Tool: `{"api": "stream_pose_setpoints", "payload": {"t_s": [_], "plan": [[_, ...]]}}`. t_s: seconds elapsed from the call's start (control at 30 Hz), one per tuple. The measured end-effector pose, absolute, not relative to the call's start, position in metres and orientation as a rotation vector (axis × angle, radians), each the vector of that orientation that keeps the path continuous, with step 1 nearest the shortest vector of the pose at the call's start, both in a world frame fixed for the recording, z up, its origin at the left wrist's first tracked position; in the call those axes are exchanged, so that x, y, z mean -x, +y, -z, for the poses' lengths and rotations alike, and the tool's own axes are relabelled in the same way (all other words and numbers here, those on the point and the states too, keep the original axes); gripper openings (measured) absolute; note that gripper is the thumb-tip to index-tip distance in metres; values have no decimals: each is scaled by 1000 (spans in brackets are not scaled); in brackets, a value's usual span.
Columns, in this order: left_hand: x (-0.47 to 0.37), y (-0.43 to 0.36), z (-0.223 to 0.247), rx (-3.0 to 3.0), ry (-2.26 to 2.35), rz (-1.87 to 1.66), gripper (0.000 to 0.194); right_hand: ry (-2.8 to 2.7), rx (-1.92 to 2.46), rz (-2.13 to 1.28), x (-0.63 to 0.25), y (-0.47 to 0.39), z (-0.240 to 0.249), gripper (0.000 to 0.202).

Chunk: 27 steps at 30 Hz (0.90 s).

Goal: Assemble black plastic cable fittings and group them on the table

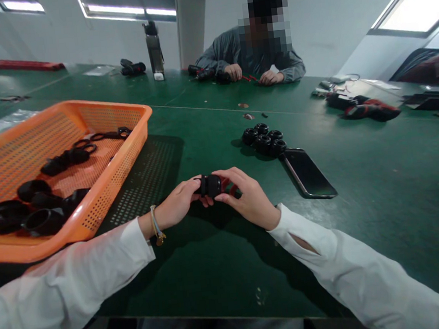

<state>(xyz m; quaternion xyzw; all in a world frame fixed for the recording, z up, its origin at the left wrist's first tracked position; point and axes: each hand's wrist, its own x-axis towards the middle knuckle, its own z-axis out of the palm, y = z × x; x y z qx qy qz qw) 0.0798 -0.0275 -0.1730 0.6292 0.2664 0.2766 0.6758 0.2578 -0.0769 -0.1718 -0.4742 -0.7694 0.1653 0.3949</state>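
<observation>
A black cylindrical part is held between my two hands, a little above the green table. My left hand has its fingers closed round the left end of the part. The thumb and fingers of my right hand pinch its right end. Beyond my right hand, several black rings stand in a cluster on the table, with a dark phone touching or close beside them. At the left, an orange basket holds several black parts.
The green table spans the view. Across it sits a person in grey, hands near black and red items. A bottle stands at the far side. A black-red tool lies at the right, and plastic wrap lies behind the basket.
</observation>
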Motion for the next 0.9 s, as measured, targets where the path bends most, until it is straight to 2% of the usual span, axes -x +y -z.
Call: {"api": "stream_pose_setpoints", "payload": {"t_s": [0.4,0.6,0.9], "plan": [[-80,-29,171,-1433,597,-620,31,-1982,1246,-412,-258,-79,168,31],[-82,-26,174,-1319,622,-642,30,-1934,1224,-424,-256,-80,172,58],[-81,-26,173,-1326,613,-630,29,-1918,1204,-456,-257,-81,172,36]]}}
